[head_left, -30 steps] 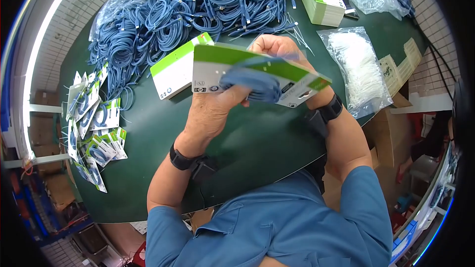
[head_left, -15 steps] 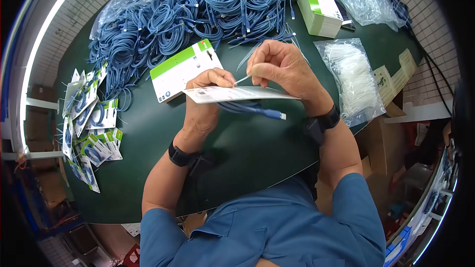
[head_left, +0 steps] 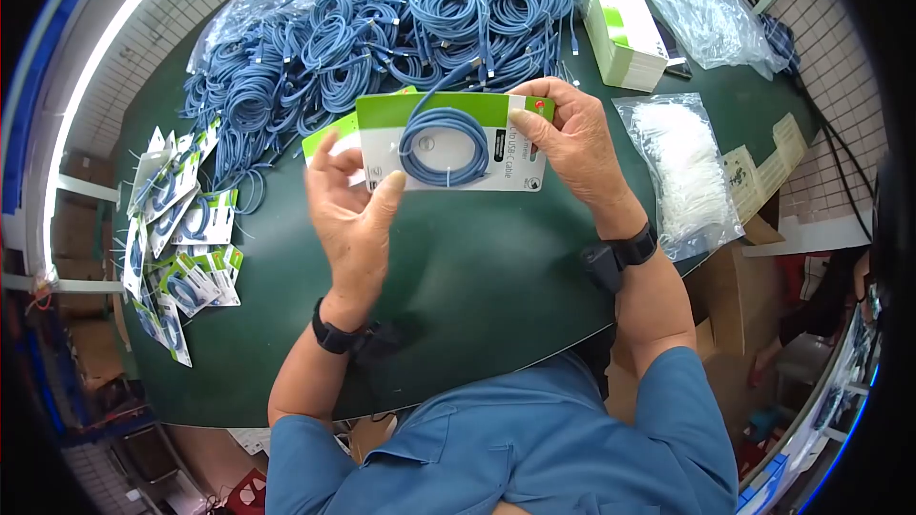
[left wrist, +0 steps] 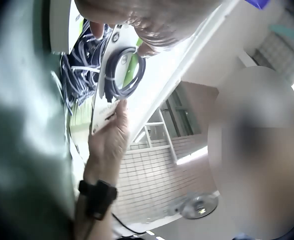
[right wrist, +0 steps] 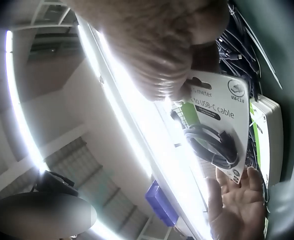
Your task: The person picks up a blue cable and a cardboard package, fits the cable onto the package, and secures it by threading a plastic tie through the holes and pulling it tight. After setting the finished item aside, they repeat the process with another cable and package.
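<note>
A green-and-white USB-C cable card (head_left: pixel 382 148) is held up over the table, its printed front toward the head camera. A coiled blue cable (head_left: pixel 445 147) is fastened to it, with a white tie showing at the coil's lower edge. My right hand (head_left: pixel 570 138) pinches the card's right end, thumb on the front and fingers behind. At the card's left end is my left hand (head_left: pixel 351 215), its fingers spread and slightly blurred, the thumb at the lower edge. In the right wrist view, that left hand (right wrist: pixel 238 205) lies palm up at the card's corner.
Behind the card lies a heap of coiled blue cables (head_left: pixel 334 48). A stack of cards (head_left: pixel 329 133) is partly hidden by the held card. Finished-looking carded cables (head_left: pixel 186 238) pile at left. Right of my hands are a bag of white ties (head_left: pixel 677 167) and another card stack (head_left: pixel 625 33).
The card, tilted and then nearly edge-on earlier, now faces the head camera. My right hand has moved from a thin white tie to the card's right end; my left hand has loosened at the left end.
</note>
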{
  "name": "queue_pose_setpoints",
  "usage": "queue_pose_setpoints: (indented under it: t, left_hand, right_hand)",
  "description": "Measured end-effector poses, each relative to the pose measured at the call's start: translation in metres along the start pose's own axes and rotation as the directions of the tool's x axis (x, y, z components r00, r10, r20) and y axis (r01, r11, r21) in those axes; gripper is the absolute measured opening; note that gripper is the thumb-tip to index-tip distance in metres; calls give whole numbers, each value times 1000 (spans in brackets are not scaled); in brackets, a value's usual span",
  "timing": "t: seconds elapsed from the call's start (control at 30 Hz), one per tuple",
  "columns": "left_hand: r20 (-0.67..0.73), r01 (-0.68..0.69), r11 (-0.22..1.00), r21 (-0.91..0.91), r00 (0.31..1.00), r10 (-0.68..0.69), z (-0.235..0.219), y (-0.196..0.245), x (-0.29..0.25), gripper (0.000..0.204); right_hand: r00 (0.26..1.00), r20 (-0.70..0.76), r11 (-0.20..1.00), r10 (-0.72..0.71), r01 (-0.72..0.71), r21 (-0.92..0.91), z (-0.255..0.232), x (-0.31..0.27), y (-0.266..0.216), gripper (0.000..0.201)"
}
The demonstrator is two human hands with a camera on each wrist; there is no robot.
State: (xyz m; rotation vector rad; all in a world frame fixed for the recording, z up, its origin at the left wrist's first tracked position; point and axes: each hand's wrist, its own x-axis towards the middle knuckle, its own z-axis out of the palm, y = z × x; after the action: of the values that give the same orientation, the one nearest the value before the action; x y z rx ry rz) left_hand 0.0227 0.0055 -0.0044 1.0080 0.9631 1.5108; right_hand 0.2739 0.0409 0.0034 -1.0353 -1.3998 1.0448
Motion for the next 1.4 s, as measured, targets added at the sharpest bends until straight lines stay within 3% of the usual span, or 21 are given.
queue_pose_setpoints:
  t: [0.03, 0.07, 0.1, 0.13, 0.23, 0.27, 0.37, 0.47, 0.53, 0.63, 0.73, 0.9, 1.03, 1.4]
  left_hand:
    - [87, -231, 923, 308, 973, 215, -7, 10, 3, 54]
    - [231, -438, 706, 557, 898, 375, -11, 21, 6, 58]
    - [410, -591, 384, 709, 789, 458, -13, 28, 6, 61]
    - [394, -576, 393, 717, 800, 453, -11, 32, 5, 61]
    - [572, -625, 79, 777, 752, 329, -10, 38, 0, 67]
    - [555, -609, 87, 789, 766, 326, -13, 36, -1, 67]
    - [648, -652, 110, 750, 758, 75, -23, 31, -5, 60]
    - [619, -625, 135, 769, 780, 89, -23, 14, -14, 54]
    - [609, -616, 147, 774, 787, 96, -22, 6, -17, 51]
    - [676, -696, 82, 713, 714, 182, -20, -1, -18, 48]
    - [651, -687, 159, 709, 725, 226, -21, -1, -17, 46]
    - [571, -671, 342, 657, 740, 356, -26, -6, -13, 40]
    - [614, -726, 291, 622, 684, 393, -29, -3, -13, 35]
    - [618, -752, 278, 598, 653, 437, -26, -8, -12, 25]
  right_hand:
    - [999, 41, 1000, 23, -22, -13, 0, 0, -2, 20]
    - [995, 85, 999, 48, -46, -28, 1, -1, -4, 19]
    - [993, 97, 998, 60, -57, -32, 2, -2, -4, 19]
    - [987, 145, 995, 67, -56, -79, 3, -3, -4, 18]
    - [958, 266, 982, 103, -56, -179, 9, -5, -6, 17]
    - [948, 300, 970, 111, -37, -242, 10, -6, -10, 18]
    - [920, 368, 935, 139, 1, -355, 17, -9, -9, 19]
    - [932, 346, 934, -106, 213, -287, 23, -10, 6, 21]
    - [929, 344, 934, -135, 235, -270, 31, -13, -1, 23]
    - [923, 330, 928, -197, 284, -241, 40, -15, -4, 27]
    - [788, 378, 728, -487, 605, -322, 44, -12, 12, 27]
    - [797, 334, 729, -503, 599, -330, 43, -13, 14, 23]
    - [795, 349, 738, -497, 598, -312, 42, -13, 12, 23]
    - [793, 401, 758, -458, 584, -289, 41, -13, 12, 23]
